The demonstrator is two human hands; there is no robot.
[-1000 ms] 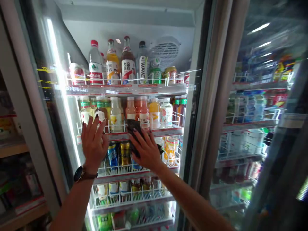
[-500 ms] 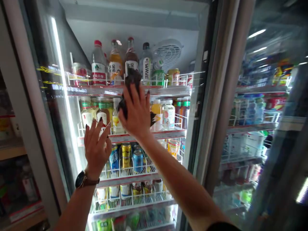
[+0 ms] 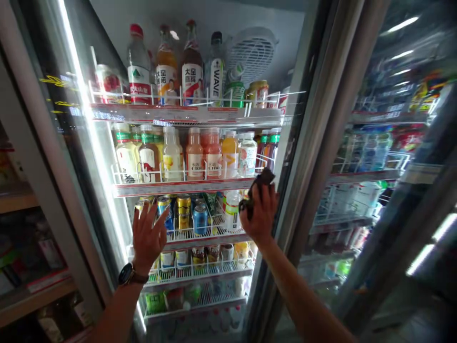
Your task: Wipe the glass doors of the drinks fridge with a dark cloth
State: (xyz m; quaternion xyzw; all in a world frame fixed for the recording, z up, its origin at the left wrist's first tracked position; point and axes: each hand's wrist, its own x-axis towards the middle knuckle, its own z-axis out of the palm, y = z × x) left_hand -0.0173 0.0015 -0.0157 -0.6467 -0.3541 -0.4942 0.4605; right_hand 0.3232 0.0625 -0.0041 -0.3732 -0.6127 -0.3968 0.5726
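A lit drinks fridge stands in front of me behind its glass door. My right hand (image 3: 261,214) is at the right part of the glass, fingers closed over a crumpled dark cloth (image 3: 264,178) that sticks out above and to the left of them. Whether the whole cloth lies against the glass I cannot tell. Lower left, my left hand (image 3: 148,238) is raised with its fingers spread and nothing in it, in front of the shelf of cans. A dark watch (image 3: 126,274) is on the left wrist.
Bottles such as a WAVE bottle (image 3: 216,71) fill the top shelf; juice bottles (image 3: 194,155) stand below, then cans (image 3: 183,213). A metal door frame (image 3: 321,114) runs along the right, beside another glass-fronted fridge. Wooden shelves (image 3: 39,295) are at the left.
My right hand has moved down and right with the cloth, from the glass before the upper shelves to near the right frame. The left hand is slightly lower. The view has tilted.
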